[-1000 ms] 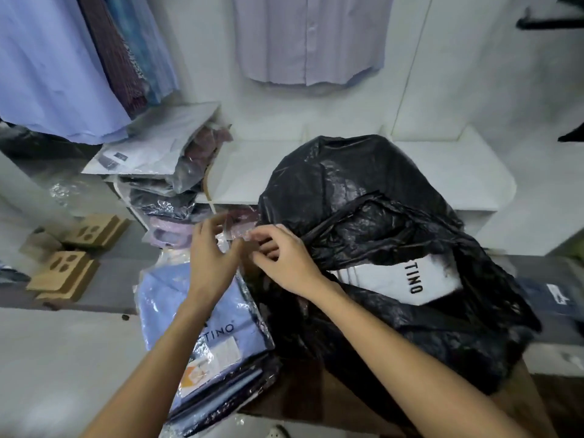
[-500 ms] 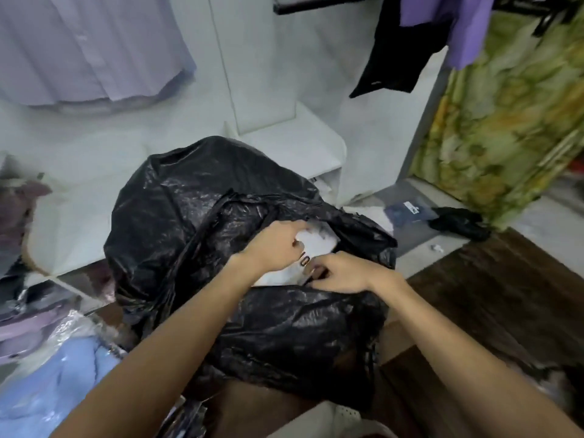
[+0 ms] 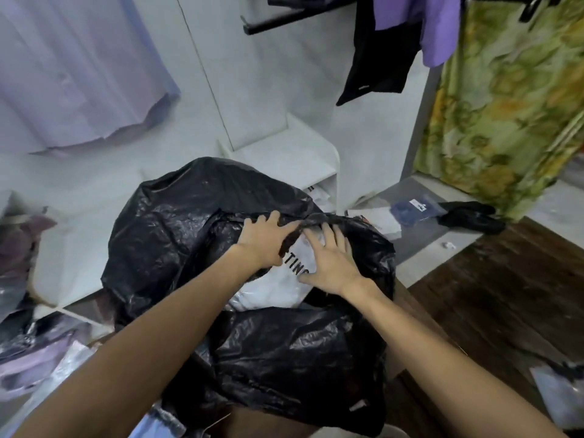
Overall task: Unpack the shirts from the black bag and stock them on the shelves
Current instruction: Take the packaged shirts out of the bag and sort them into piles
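Observation:
A big crumpled black bag (image 3: 177, 235) fills the middle of the view, leaning against the low white shelf (image 3: 303, 153). Its mouth gapes and shows a white packed shirt (image 3: 271, 289) with black lettering. My left hand (image 3: 262, 238) lies on the far rim of the opening, fingers spread over the black plastic. My right hand (image 3: 331, 260) lies flat on the white shirt pack, fingers straight and reaching under the bag's rim.
Packed shirts in clear sleeves (image 3: 28, 352) are piled at the left. More packs (image 3: 407, 210) and a black cloth (image 3: 471, 216) lie on the grey ledge at right. Hung shirts (image 3: 72, 74) are above; a green curtain (image 3: 512, 99) is at far right; dark wood floor (image 3: 505, 295) below it.
My view has swung right, from the pile of packs to the bag. Both hands moved into the bag's mouth, and the opening is now wider, with more of the white pack showing.

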The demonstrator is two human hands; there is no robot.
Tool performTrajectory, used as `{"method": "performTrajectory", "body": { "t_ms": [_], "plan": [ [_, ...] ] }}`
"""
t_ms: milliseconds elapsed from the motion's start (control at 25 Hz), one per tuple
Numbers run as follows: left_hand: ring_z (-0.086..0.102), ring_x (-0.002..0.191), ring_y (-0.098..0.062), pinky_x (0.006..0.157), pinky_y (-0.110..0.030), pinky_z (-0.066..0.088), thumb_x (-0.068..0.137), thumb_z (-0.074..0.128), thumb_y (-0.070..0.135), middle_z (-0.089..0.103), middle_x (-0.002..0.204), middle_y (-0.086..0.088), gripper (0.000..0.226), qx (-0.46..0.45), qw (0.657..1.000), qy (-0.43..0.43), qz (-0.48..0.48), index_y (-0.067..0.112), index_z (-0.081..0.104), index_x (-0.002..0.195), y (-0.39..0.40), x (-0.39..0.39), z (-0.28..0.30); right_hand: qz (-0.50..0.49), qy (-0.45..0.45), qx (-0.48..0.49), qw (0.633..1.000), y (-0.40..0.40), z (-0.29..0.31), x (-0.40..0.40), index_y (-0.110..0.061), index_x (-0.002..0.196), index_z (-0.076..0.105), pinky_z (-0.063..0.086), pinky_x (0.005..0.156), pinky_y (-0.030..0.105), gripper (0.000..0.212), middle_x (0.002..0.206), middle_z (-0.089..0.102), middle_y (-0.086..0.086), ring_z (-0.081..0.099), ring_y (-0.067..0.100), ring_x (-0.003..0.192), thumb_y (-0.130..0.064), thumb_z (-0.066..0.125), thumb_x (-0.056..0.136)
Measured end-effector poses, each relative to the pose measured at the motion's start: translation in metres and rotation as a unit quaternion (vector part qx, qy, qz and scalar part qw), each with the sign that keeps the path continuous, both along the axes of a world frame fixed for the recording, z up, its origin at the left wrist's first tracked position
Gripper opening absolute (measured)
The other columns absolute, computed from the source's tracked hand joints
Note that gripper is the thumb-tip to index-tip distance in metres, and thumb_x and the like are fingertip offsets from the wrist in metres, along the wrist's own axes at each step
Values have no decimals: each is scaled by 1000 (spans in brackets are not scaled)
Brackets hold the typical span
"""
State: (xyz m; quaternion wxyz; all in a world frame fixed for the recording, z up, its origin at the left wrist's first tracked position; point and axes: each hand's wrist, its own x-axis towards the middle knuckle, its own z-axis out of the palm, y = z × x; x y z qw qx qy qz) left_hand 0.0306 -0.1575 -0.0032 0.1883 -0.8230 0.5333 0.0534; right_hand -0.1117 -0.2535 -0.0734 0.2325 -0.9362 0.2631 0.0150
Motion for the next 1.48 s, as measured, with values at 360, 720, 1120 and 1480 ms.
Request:
{"method": "performTrajectory", "body": {
  "t_ms": [360, 720, 1120, 1480],
  "plan": [
    [58, 83, -39, 63, -47, 47, 77, 62, -6, 57, 100, -16, 31, -349, 926, -132, 58, 9, 57, 104, 33, 69, 56, 55, -37, -167, 984, -30, 2, 75, -42, 160, -15, 5, 119, 74, 140, 170, -17, 14, -13, 43, 156, -71, 82, 64],
    [-4, 156, -35, 126, -51, 2, 87, 61, 63, -5, 169, -18, 95, 102, 965, -225, 89, 35, 8, 161, 64, 93, 28, 121, 80, -144, 979, -57, -5, 114, -44, 158, -20, 13, 113, 80, 144, 170, -23, 6, -8, 47, 155, -66, 86, 64],
    [3, 157, -31, 126, -49, -5, 101, 38, 41, 12, 168, -14, 61, 16, 987, -146, 66, 38, 20, 159, -35, 126, 31, 74, 144, -243, 957, -126, -27, 99, -34, 162, -13, 27, 115, 68, 99, 171, -19, 7, 14, 48, 153, -15, 57, 95],
    [12, 154, -31, 125, -54, -3, 100, 36, 49, 20, 165, -13, 59, 2, 989, -80, 122, 36, 28, 156, -101, 146, -3, 77, 183, -189, 962, -167, -62, 102, -32, 163, -11, 10, 120, 71, 107, 172, -15, 2, -9, 48, 155, -10, 61, 87]
  ]
}}
